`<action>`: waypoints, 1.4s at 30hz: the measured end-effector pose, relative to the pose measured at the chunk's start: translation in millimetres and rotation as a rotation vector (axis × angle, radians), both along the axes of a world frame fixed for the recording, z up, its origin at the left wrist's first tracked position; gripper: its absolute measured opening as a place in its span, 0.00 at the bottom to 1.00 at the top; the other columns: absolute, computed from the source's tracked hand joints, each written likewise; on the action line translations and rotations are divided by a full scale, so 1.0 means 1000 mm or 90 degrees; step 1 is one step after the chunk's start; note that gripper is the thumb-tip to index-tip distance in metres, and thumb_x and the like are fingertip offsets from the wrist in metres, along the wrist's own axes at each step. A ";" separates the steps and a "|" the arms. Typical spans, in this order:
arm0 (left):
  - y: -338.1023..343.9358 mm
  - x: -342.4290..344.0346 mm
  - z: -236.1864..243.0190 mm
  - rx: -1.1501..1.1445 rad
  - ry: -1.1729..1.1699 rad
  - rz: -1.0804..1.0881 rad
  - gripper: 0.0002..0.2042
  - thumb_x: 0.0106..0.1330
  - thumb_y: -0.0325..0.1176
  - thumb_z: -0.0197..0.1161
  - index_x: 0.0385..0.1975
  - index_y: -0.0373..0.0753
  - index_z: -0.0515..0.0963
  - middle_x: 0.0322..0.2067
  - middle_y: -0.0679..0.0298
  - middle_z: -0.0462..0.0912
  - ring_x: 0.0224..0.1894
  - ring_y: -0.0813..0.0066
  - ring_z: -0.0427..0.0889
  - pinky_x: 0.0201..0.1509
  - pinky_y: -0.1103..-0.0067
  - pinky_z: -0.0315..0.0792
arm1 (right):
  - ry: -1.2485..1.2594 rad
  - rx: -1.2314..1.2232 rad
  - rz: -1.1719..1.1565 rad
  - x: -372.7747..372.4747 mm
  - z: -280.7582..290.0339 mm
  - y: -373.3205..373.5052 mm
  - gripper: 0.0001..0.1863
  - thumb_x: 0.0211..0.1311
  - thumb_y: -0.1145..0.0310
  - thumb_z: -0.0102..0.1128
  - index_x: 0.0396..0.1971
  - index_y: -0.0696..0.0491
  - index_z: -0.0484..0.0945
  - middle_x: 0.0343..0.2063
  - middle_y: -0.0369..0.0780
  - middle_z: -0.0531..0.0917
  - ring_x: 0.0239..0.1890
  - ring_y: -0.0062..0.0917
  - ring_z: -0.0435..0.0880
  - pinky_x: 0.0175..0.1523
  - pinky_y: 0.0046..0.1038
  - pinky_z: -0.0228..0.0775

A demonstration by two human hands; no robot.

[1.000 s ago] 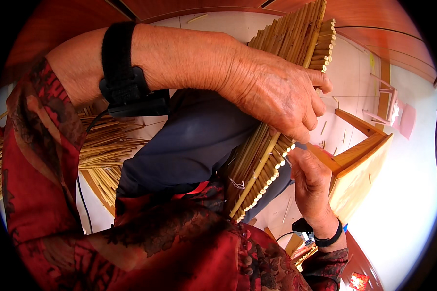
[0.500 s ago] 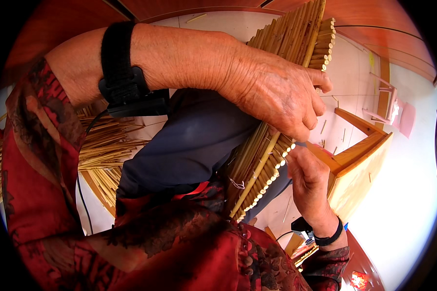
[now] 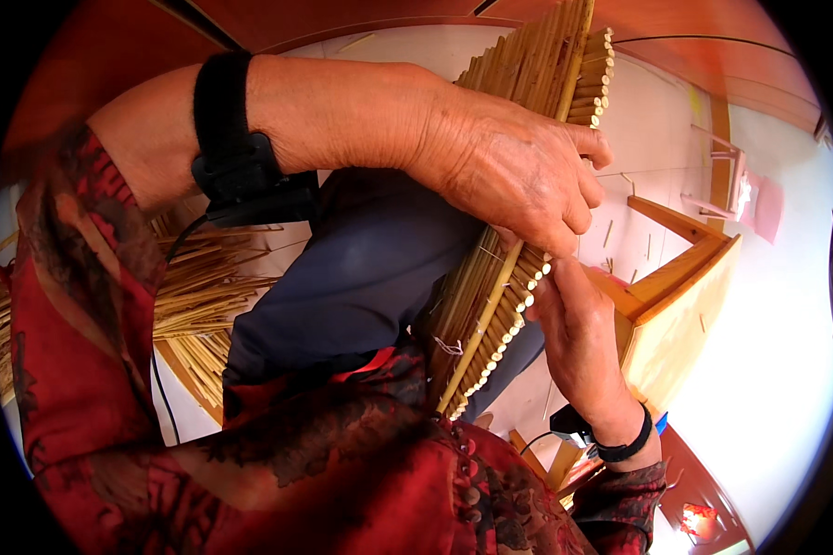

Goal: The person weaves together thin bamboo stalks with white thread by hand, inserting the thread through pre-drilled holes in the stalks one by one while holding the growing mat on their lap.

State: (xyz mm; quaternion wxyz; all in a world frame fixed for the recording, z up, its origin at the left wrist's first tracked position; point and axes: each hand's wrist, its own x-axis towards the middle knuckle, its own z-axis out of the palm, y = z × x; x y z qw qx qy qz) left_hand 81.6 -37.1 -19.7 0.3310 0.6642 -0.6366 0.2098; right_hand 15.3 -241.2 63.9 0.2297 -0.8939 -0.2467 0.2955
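A long panel of stalks lies slanting across my lap, its stalks side by side with pale cut ends along the right edge. One thicker stalk runs lengthwise over it, and a white string is tied near the lower end. My left hand reaches over from the left, its fingers curled round the panel's edge near the middle. Just below it, my right hand is closed with its fingertips against the cut ends. Whatever the right fingertips pinch is hidden behind the left hand and the edge.
A heap of loose stalks lies on the left. Beyond the right hand stands an upturned wooden stool or frame, with stalk scraps on the floor around it. A pink chair is farther right. Red-brown panelling runs along the far side.
The panel and my left hand have shifted slightly left in view. My right hand has turned, its fingers now reaching up closer to the left hand.
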 end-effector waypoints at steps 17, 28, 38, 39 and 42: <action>0.003 -0.002 -0.001 -0.011 -0.004 0.023 0.04 0.53 0.29 0.60 0.21 0.44 0.70 0.22 0.70 0.69 0.32 0.73 0.74 0.58 0.65 0.64 | -0.091 0.005 -0.042 -0.013 -0.013 0.018 0.12 0.58 0.85 0.44 0.42 0.62 0.69 0.23 0.53 0.74 0.26 0.51 0.73 0.32 0.38 0.67; -0.006 0.000 0.010 0.086 -0.036 0.043 0.05 0.53 0.31 0.60 0.22 0.43 0.70 0.23 0.69 0.72 0.33 0.72 0.75 0.59 0.65 0.64 | -0.040 0.029 -0.111 -0.016 0.007 -0.004 0.15 0.59 0.82 0.50 0.47 0.61 0.70 0.31 0.54 0.79 0.36 0.52 0.79 0.39 0.42 0.72; -0.002 -0.001 0.088 0.185 0.038 0.146 0.14 0.47 0.34 0.70 0.27 0.38 0.70 0.25 0.61 0.72 0.33 0.60 0.76 0.41 0.71 0.71 | -0.522 0.135 -0.099 -0.072 0.059 -0.060 0.13 0.52 0.81 0.64 0.39 0.58 0.79 0.41 0.46 0.81 0.42 0.38 0.80 0.47 0.31 0.73; -0.007 0.001 0.090 0.189 0.021 0.132 0.14 0.47 0.34 0.70 0.27 0.38 0.70 0.25 0.61 0.72 0.33 0.60 0.76 0.41 0.71 0.71 | -0.538 0.133 -0.115 -0.068 0.053 -0.066 0.13 0.52 0.81 0.64 0.39 0.58 0.79 0.41 0.46 0.81 0.42 0.38 0.80 0.47 0.31 0.73; -0.006 0.004 0.109 0.207 0.109 0.369 0.16 0.51 0.36 0.71 0.32 0.35 0.71 0.30 0.57 0.76 0.35 0.54 0.79 0.35 0.67 0.73 | -0.610 0.183 -0.118 -0.050 0.025 -0.073 0.12 0.51 0.80 0.66 0.38 0.57 0.79 0.35 0.44 0.81 0.39 0.38 0.80 0.43 0.33 0.73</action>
